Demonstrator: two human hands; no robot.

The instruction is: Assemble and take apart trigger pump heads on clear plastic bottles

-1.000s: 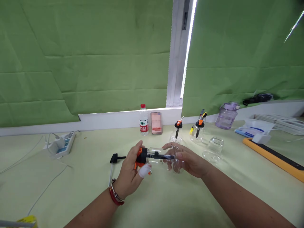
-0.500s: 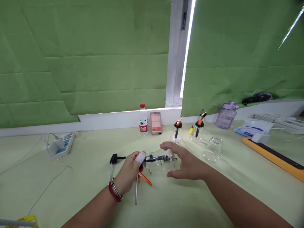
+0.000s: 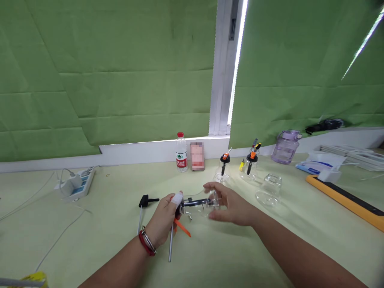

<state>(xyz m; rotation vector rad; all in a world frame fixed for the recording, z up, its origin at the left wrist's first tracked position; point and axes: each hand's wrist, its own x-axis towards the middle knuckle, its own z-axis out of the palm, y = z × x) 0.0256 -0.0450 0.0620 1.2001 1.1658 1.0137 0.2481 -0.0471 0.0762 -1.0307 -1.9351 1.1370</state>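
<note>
A clear glass bottle [image 3: 200,209] lies sideways in the air above the table, its neck to the left and its wide base to the right. Inside it runs a dark tube. My left hand [image 3: 164,218], a white wrap on its thumb, is closed around the black cap end; an orange lever [image 3: 183,229] and a metal spout [image 3: 171,246] stick out below it. My right hand [image 3: 229,204] curves its fingers and thumb around the bottle's base. Left of my left hand lies a black plastic piece [image 3: 144,201] with a thin pale rod.
Behind stand two similar capped glass bottles, one with an orange lever [image 3: 225,157]; an uncapped glass bottle [image 3: 271,186] stands upside down nearby. Further around are a water bottle [image 3: 181,154], a phone [image 3: 197,156], a purple jug [image 3: 285,148], a power strip [image 3: 84,184] and an orange-black bar [image 3: 348,200].
My right hand has shifted slightly left along the base of the bottle, its fingers now partly seen through the glass. The spout and lever have tilted a little; my left hand keeps its hold.
</note>
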